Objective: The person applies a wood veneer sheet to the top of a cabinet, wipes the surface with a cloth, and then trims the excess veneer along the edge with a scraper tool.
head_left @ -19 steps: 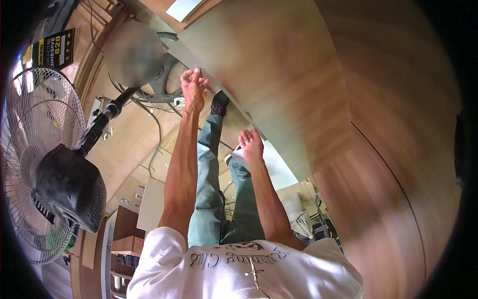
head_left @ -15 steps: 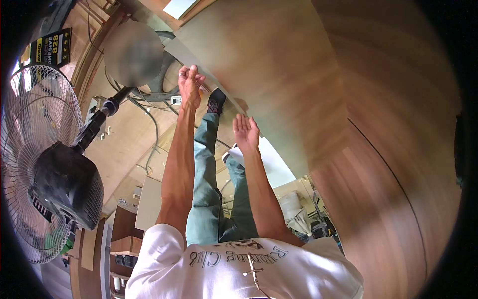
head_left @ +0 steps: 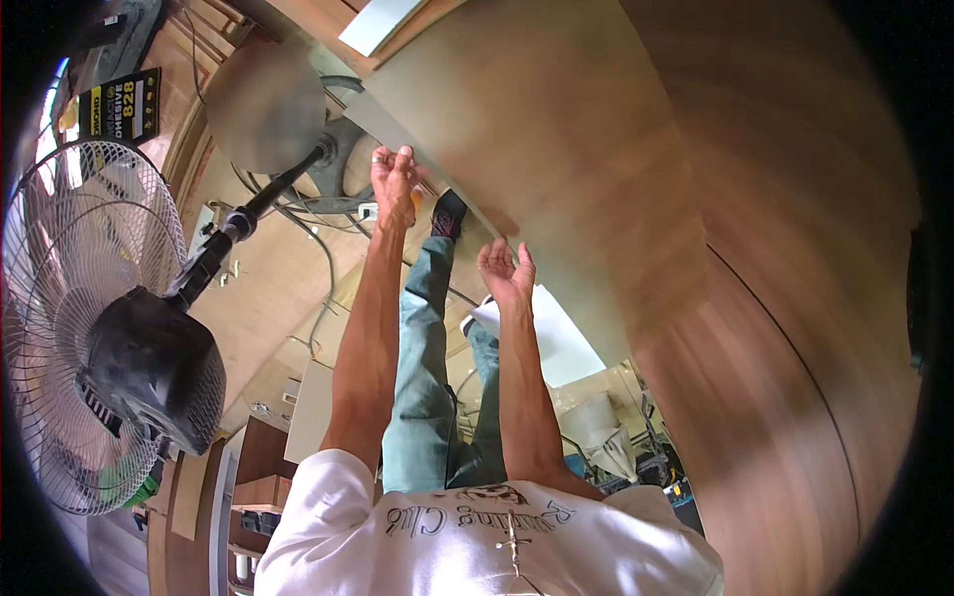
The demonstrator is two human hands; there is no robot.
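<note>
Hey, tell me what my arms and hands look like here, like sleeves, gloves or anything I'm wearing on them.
The short, loose sleeves are white, part of your shirt, and leave both forearms bare. Neither hand wears a glove. The left hand has what looks like a ring on one finger; no ring shows on the right hand.

from here i see a caged black fan (head_left: 149, 368) on the left, a black-and-yellow package (head_left: 124, 105) beyond it, a wooden cabinet (head_left: 263, 491) below, dark cables (head_left: 330, 278) curving nearby, and a pale sack (head_left: 598, 427) low, right of centre.
</note>
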